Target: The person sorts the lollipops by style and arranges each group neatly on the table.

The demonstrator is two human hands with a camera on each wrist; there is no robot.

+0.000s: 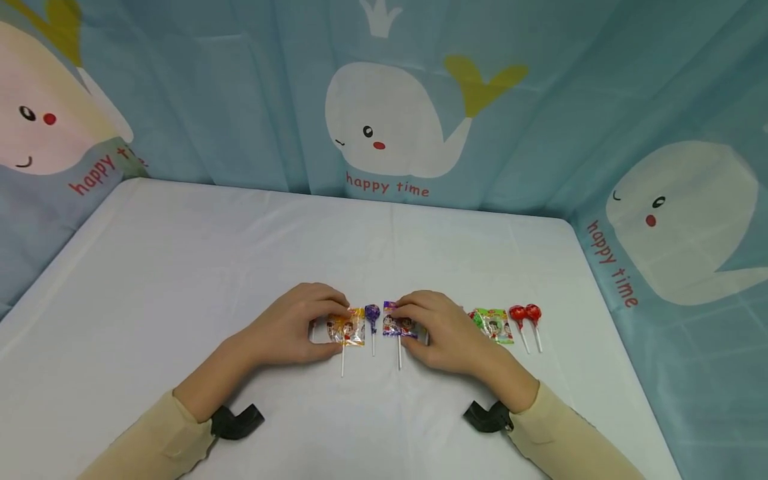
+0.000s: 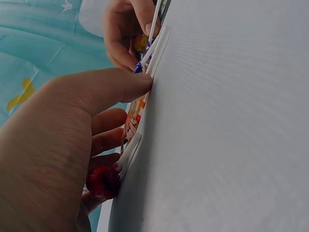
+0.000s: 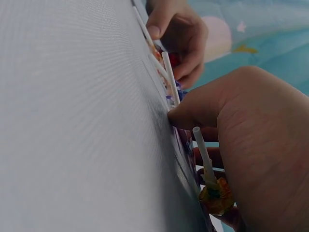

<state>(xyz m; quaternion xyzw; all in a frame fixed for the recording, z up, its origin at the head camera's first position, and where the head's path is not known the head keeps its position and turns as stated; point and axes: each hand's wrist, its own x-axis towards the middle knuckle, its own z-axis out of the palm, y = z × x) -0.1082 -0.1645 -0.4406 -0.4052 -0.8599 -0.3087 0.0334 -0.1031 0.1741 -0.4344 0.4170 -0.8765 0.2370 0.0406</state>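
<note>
My left hand [image 1: 294, 327] pinches the orange-wrapped lollipop with white stick [image 1: 348, 330], and my right hand [image 1: 441, 330] pinches the purple-wrapped lollipop with white stick [image 1: 399, 327]. Both lie on the near middle of the white table [image 1: 240, 253] — a round purple lollipop [image 1: 373, 315] between them.

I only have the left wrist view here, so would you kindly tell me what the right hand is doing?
Observer: The right hand grips a purple-wrapped lollipop flat on the table.
Operator: Thank you. Does anything lie between the two hands?
Observer: Yes, a small purple lollipop lies untouched between them, beside the orange-wrapped lollipop in the left hand.
Operator: Is there more candy further right?
Observer: A green-wrapped lollipop and two red lollipops lie beyond the right hand.
</note>
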